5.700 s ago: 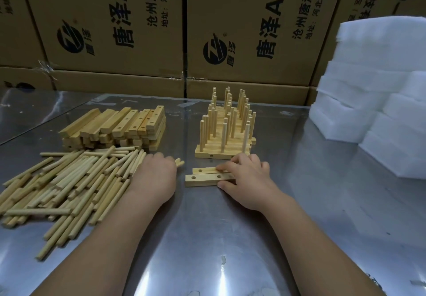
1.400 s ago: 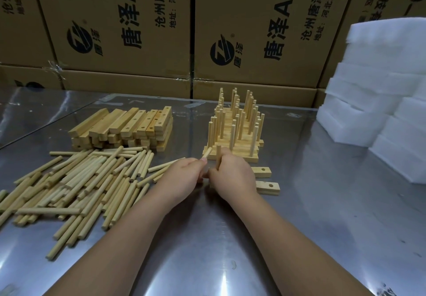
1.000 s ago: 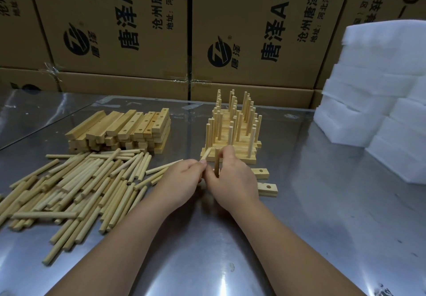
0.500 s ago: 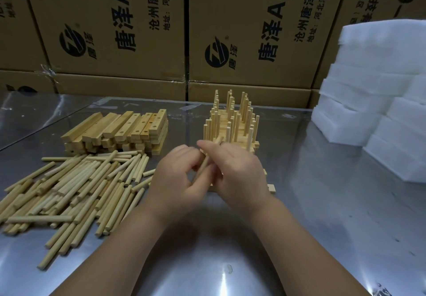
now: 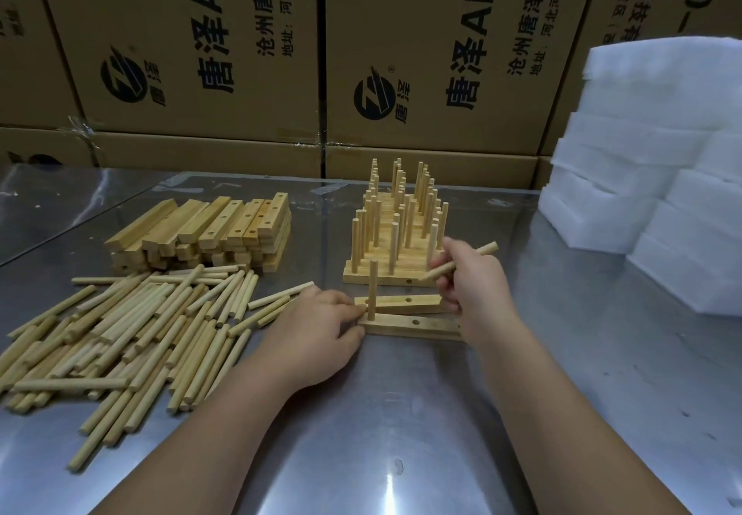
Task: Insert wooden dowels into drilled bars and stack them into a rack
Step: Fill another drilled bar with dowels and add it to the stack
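**Progress: one dowel seated in the current bar, most stock unused**

Done: the rack (image 5: pixel 395 233) stands at far centre of the table (image 5: pixel 401 454). It is made of several bars already stacked, with dowels upright in rows; the layer count is not readable.

In hand: the near bar (image 5: pixel 417 325) lies flat just on the near side of the rack. An upright dowel (image 5: pixel 373 287) is seated in its left hole. The middle hole is empty, and the right end is hidden behind the right hand (image 5: pixel 469 279). A second bar (image 5: pixel 401 303) lies just beyond it, its visible hole empty; whether the two touch cannot be told.

Hands: the left hand (image 5: pixel 317 326) has its fingers curled against the left end of the near bar, holding it down. The right hand pinches a tilted dowel (image 5: pixel 488 250) above the right end of the bars — not yet in a hole.

Left to do, as judged: fill the near bar's open holes, then the second bar, and add both to the rack. A bar stack (image 5: pixel 208 229) at far left and a dowel pile (image 5: pixel 132 326) at near left suggest many more rounds — likely early to middle of the job.
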